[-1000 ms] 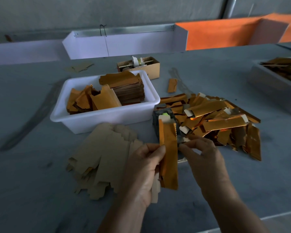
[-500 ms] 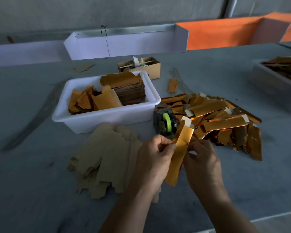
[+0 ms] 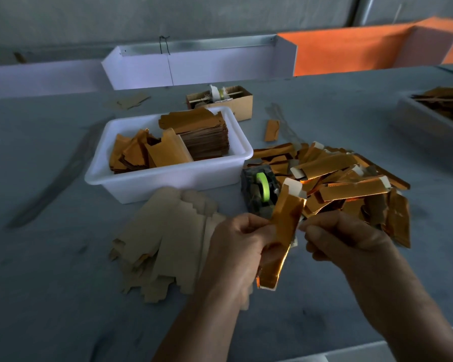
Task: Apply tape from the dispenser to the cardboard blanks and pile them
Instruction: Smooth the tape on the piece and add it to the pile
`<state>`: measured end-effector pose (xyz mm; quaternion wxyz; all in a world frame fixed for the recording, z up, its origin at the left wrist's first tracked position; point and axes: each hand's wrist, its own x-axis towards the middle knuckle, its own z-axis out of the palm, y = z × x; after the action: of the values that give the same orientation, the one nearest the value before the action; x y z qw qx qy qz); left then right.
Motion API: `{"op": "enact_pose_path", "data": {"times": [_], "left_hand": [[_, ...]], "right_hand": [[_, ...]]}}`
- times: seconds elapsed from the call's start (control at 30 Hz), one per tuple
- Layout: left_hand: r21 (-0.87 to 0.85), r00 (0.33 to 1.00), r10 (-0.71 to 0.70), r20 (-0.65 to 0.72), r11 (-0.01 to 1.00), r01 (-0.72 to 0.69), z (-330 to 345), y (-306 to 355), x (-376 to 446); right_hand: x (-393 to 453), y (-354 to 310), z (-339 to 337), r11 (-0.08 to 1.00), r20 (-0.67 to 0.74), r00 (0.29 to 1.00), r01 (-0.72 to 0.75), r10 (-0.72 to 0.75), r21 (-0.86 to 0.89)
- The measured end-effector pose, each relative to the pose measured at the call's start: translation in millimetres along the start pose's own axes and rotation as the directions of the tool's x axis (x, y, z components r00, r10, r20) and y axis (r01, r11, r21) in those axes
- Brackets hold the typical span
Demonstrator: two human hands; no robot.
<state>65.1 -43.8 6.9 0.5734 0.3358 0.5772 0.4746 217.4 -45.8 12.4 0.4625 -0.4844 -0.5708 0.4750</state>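
Note:
A folded gold cardboard blank is held tilted above the table, its white tab pointing up and right. My left hand pinches its left edge near the middle. My right hand has its fingertips at the blank's right edge, fingers curled. Just behind the blank stands the dark tape dispenser with a green roll. A pile of folded gold blanks lies to the right of the dispenser. Flat brown blanks lie fanned out on the table to the left of my hands.
A white tub behind the flat blanks holds stacked and loose gold blanks. A small cardboard box stands behind it. A grey tray with more blanks sits at the right edge. White and orange panels line the far side of the grey table.
The blank went from upright in front of the dispenser to tilted right, which uncovered the green roll. Both hands shifted slightly lower and kept hold of it.

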Motion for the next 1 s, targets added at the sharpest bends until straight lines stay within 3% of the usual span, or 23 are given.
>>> {"op": "enact_pose_path", "data": {"times": [0.1, 0.2, 0.4, 0.77, 1.0], "left_hand": [[-0.069, 0.998, -0.045, 0.051, 0.996, 0.048, -1.0, 5.2, -3.8], [-0.098, 0.994, -0.065, 0.086, 0.992, 0.074, -1.2, 9.9, -8.0], [-0.109, 0.993, -0.065, 0.1, 0.991, 0.076, -0.6, 16.2, -12.9], [-0.149, 0.953, -0.1, 0.285, 0.978, 0.147, -9.5, 20.0, -13.0], [0.024, 0.993, -0.033, 0.11, 0.999, 0.03, -4.2, 13.8, -16.5]], "right_hand": [[0.8, -9.9, 3.6, 0.998, 0.097, 0.993, 0.068, -0.068, 0.001], [2.7, -10.3, 6.0, 0.989, 0.133, 0.987, 0.099, -0.085, -0.107], [3.2, -10.9, 4.7, 0.956, 0.143, 0.987, 0.106, -0.069, -0.272], [6.0, -15.2, 7.2, 0.924, 0.093, 0.994, 0.089, -0.058, -0.372], [4.9, -15.7, 11.7, 0.869, 0.05, 0.994, 0.107, -0.095, -0.483]]}}
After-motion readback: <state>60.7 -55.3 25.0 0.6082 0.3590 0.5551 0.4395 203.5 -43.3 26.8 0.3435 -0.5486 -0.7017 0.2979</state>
